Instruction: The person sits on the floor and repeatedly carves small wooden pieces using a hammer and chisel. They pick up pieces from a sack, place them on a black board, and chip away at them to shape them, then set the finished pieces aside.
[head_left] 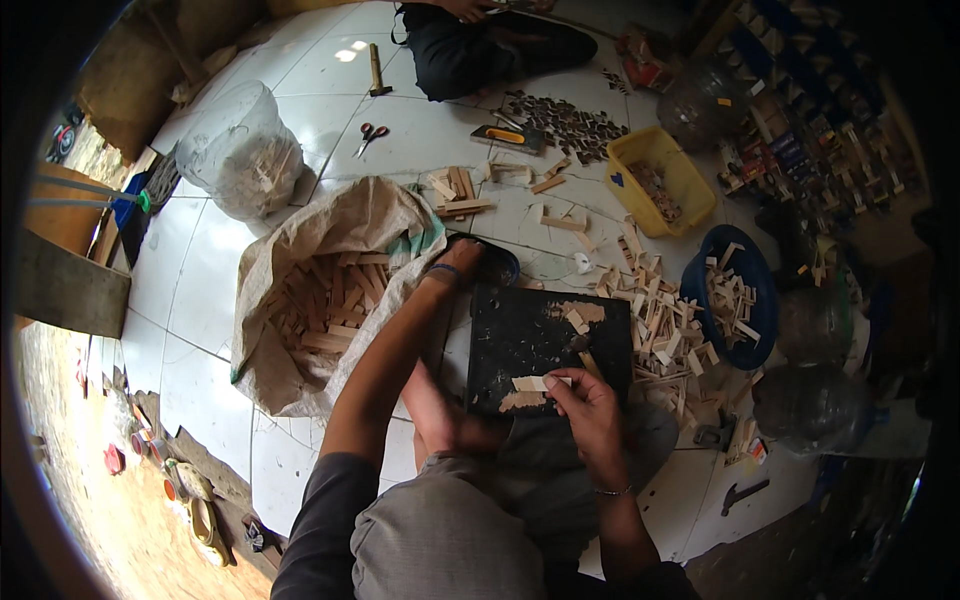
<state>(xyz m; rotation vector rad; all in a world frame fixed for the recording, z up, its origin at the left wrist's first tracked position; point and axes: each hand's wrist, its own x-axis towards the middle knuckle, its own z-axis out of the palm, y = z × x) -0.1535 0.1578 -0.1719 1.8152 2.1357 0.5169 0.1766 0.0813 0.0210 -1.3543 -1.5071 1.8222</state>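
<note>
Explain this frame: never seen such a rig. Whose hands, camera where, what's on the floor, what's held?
No machine here: a person works bare-handed. The single picture comes from the left of two head-worn fisheye cameras looking down, so straight edges bend. The right hand pinches a pale wood piece over a black board; a hammer shows beside it, grip unclear. The left hand is at a dark, blue-edged item; whether it holds anything is hidden. On the tiled floor are a sack of wood strips, a blue basin and a yellow tub.
</note>
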